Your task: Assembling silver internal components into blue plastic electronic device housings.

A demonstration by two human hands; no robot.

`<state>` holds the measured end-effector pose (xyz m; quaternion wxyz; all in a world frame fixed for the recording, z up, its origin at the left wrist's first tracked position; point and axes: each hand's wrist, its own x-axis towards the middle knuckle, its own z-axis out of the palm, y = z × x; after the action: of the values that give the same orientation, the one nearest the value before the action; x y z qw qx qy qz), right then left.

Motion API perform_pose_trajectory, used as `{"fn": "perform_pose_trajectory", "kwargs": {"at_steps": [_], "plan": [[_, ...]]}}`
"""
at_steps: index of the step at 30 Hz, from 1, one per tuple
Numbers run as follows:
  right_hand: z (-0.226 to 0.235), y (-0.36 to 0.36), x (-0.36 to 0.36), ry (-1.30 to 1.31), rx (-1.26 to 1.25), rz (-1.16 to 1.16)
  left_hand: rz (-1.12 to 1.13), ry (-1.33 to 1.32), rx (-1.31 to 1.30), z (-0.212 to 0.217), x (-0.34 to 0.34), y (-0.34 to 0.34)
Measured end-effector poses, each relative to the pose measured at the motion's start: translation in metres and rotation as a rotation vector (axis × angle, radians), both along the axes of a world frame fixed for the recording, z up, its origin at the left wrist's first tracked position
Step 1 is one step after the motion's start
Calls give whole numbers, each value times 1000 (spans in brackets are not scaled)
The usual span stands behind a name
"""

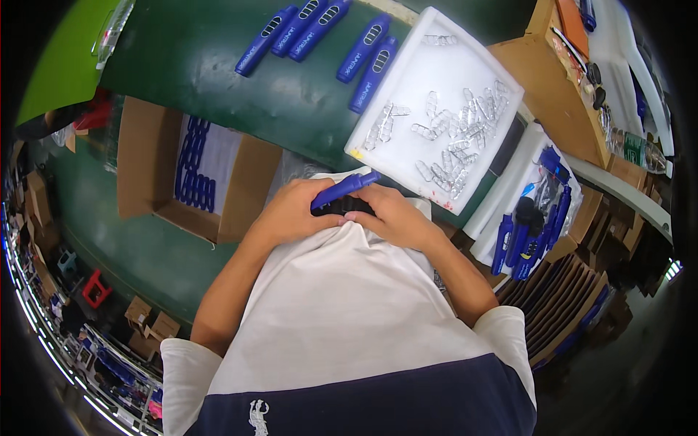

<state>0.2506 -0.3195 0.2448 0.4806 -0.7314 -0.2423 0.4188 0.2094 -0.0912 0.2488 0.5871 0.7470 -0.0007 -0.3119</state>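
Observation:
Both hands meet close to my chest over my white shirt. My left hand grips a long blue plastic handle-shaped part that points up and to the right. My right hand presses against the same part from the right, with a small black piece between the two hands. Just beyond the hands lies a white tray holding several small clear plastic pieces. Several more blue parts lie in a row on the green table farther away.
An open cardboard box with blue parts stacked inside stands at my left. A white bag with finished blue and black parts sits at my right, next to flat cardboard stacks. A wooden bench with tools is at the far right.

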Motion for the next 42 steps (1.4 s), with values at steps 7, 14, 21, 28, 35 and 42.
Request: {"fn": "perform_pose_trajectory", "kwargs": {"at_steps": [7,14,21,28,35,42], "plan": [[-2,11,7,-112,22,106,-100,-123,132,-6,0,17],[-19,26,11,-156,89,155,-97,-69,4,-13,4,32],[-12,-1,16,-79,-45,145,-188,-54,68,-9,15,16],[2,-83,22,-5,-135,7,-247,-62,129,-3,21,10],[-1,-89,-2,-126,-111,-43,-446,-190,243,24,62,-29],[0,-78,-5,-11,-224,-245,-738,-151,185,-1,76,-58]]}}
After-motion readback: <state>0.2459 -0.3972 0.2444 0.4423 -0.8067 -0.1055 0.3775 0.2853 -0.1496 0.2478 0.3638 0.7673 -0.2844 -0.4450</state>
